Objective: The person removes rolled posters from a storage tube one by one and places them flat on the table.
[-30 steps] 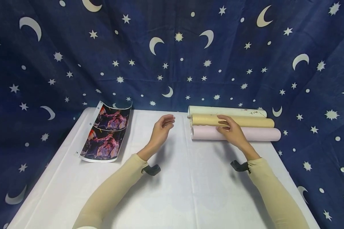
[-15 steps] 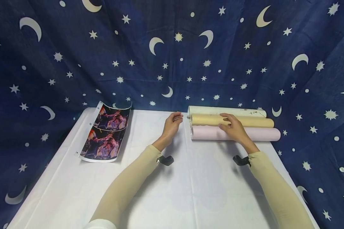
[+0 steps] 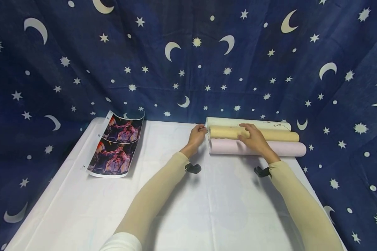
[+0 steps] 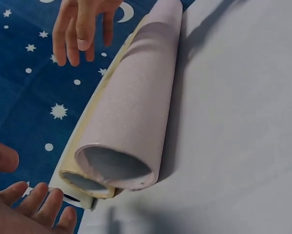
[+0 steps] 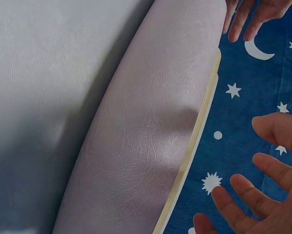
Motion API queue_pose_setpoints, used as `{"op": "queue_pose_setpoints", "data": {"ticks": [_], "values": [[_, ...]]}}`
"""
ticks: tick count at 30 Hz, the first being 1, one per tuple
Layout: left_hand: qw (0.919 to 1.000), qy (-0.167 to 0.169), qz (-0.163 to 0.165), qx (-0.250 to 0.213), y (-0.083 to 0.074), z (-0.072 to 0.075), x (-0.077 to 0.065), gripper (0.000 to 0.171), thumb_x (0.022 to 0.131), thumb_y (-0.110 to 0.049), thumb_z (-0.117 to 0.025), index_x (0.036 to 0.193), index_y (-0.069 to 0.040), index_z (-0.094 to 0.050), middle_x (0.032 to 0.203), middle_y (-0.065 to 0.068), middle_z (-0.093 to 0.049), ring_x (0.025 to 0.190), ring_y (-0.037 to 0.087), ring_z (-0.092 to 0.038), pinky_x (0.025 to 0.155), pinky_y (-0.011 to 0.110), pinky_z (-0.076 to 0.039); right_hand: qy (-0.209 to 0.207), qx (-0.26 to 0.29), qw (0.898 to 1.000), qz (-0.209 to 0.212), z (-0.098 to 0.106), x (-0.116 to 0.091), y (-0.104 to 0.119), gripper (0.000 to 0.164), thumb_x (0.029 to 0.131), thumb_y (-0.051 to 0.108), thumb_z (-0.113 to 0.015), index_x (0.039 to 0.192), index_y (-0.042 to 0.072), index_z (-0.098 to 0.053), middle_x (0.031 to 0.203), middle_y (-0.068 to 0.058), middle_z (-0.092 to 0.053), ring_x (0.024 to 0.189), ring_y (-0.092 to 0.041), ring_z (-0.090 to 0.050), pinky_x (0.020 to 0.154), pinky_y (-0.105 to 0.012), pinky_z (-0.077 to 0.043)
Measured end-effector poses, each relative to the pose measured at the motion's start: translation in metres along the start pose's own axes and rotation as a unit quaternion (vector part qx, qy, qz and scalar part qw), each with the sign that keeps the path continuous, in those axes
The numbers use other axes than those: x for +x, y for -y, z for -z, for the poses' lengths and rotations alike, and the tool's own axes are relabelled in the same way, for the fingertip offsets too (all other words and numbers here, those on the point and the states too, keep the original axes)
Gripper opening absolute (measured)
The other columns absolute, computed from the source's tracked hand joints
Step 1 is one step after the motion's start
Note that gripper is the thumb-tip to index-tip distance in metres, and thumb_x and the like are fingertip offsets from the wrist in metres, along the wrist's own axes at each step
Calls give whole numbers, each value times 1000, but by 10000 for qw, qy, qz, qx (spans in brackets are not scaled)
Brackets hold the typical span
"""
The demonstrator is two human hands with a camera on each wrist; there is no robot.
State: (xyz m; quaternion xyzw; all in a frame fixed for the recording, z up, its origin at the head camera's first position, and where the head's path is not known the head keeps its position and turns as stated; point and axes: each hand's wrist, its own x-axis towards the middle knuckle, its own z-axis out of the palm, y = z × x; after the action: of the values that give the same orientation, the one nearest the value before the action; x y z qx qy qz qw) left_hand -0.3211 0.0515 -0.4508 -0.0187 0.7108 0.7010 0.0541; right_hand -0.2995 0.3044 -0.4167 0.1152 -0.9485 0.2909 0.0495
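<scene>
Three rolls of wallpaper lie side by side at the back right: a pink roll (image 3: 286,149) in front, a yellow roll (image 3: 282,135) in the middle, a white roll (image 3: 267,124) with a branch print behind. My left hand (image 3: 196,139) is near their left ends, its fingers loosely bent and holding nothing; the left wrist view shows the fingers (image 4: 33,204) apart from the open tube ends. Over the pink and yellow rolls hovers my right hand (image 3: 256,140). Its spread fingers (image 5: 236,207) grip nothing in the right wrist view.
On the left of the white table (image 3: 163,209) lies a curled printed sheet (image 3: 116,153) bearing two similar pictures. A dark blue cloth (image 3: 163,80) with moons and stars hangs behind the table and along its sides.
My left hand has moved right and come up to the left ends of the rolls. The right hand has shifted only slightly over them. The rolls and printed sheet stay in place.
</scene>
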Motion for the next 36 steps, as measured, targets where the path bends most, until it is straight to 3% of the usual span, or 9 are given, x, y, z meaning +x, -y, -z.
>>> {"op": "queue_pose_setpoints", "data": {"ticks": [10,20,24,30,36], "values": [[9989,394,251,36,7,-14,6,53,96,-19,-49,145,-4,-43,145,15,-50,133,33,-50,110,42,-43,222,-396,9989,106,-4,10,-1,55,95,20,-63,144,7,-43,149,-24,-39,137,-47,-37,113,-62,-28],[9989,358,254,-184,5,-18,7,52,94,-21,-52,144,-6,-45,145,12,-50,134,32,-48,110,42,-43,295,-516,9981,152,-3,15,-7,58,94,21,-64,145,5,-42,149,-26,-38,138,-47,-34,114,-62,-26],[9993,354,22,-136,-4,-21,7,48,95,-21,-51,141,-8,-49,143,10,-53,132,29,-51,109,40,-44,297,-622,9975,126,4,17,-12,65,91,25,-69,147,8,-40,149,-25,-36,138,-48,-32,113,-63,-26],[9974,474,-352,-413,-24,-28,5,46,96,-16,-52,140,-4,-50,140,11,-56,131,27,-53,110,38,-44,226,-771,9966,188,15,18,-21,73,87,27,-74,149,9,-39,150,-24,-34,139,-49,-29,112,-67,-21],[9961,526,-492,-512,-43,-36,0,41,97,-14,-55,137,-6,-54,137,9,-59,129,23,-55,107,35,-45,198,-834,9960,236,21,20,-32,80,83,35,-78,149,10,-38,151,-24,-33,140,-49,-28,114,-65,-17]]}}
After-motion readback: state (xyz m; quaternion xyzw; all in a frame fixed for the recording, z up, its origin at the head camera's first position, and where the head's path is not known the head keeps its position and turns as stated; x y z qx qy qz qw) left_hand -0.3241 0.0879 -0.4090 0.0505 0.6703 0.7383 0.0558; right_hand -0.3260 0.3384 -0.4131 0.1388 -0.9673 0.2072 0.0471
